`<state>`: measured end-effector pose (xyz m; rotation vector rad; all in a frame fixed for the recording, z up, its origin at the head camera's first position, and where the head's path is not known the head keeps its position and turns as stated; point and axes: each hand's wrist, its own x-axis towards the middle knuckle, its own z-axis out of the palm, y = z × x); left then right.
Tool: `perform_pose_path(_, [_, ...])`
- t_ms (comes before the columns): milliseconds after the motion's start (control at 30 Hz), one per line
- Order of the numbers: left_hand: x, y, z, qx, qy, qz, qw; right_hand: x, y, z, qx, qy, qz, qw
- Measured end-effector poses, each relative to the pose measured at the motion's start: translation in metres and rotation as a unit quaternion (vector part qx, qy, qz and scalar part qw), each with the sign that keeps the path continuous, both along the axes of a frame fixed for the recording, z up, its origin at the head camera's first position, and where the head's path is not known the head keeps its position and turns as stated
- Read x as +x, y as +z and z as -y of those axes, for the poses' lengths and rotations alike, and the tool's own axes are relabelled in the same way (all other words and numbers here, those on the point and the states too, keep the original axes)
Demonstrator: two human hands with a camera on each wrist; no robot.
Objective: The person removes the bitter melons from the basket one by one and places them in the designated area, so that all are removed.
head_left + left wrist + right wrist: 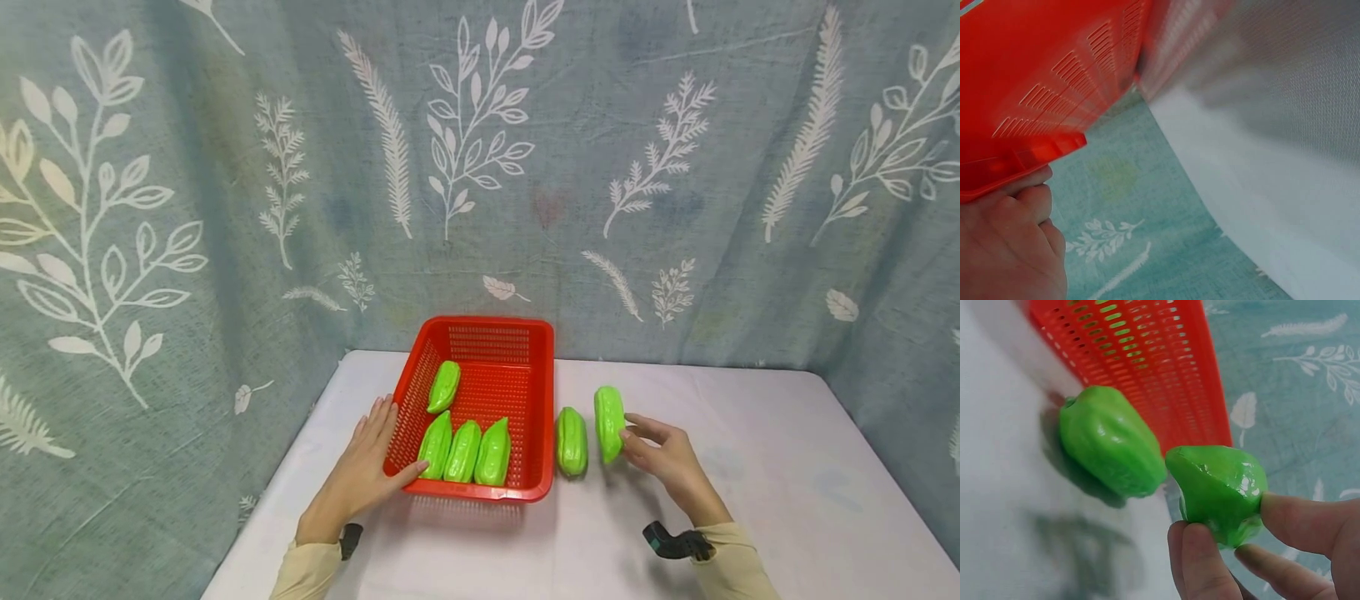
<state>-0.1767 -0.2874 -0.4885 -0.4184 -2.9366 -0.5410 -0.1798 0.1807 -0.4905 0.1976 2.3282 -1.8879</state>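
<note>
My right hand [667,462] pinches a glossy green ridged model vegetable [609,421] between thumb and fingertips, raised above the white table, its tapered end showing in the right wrist view. Just left of it a similar green vegetable [1110,440] lies on the table beside the red basket [543,408]. Several more green vegetables [462,450] are in the basket, most in a row along its near side and one farther back. My left hand [367,467] rests at the basket's near left corner, fingers extended along the left rim and thumb reaching over the front rim.
The white-covered table [750,467] extends to the right of both hands. A grey-green curtain [480,250] with white leaf prints hangs close behind the basket and along both sides of the table. The basket's walls are slotted.
</note>
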Motion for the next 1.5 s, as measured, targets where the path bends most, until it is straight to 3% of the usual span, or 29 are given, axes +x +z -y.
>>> perform_pose_path(533, [0.002, 0.001, 0.0, -0.001, -0.002, -0.017, 0.9999, 0.002, -0.014, 0.002, 0.048, 0.0, 0.019, 0.999])
perform_pose_path(967, [0.001, 0.002, -0.001, 0.004, 0.0, 0.008, 1.0, 0.001, -0.022, 0.004, 0.051, -0.005, 0.031, 0.998])
perform_pose_path(1500, [0.001, 0.001, 0.0, 0.0, -0.002, 0.0, 1.0, 0.0, -0.025, 0.009, 0.063, -0.005, 0.033, 0.997])
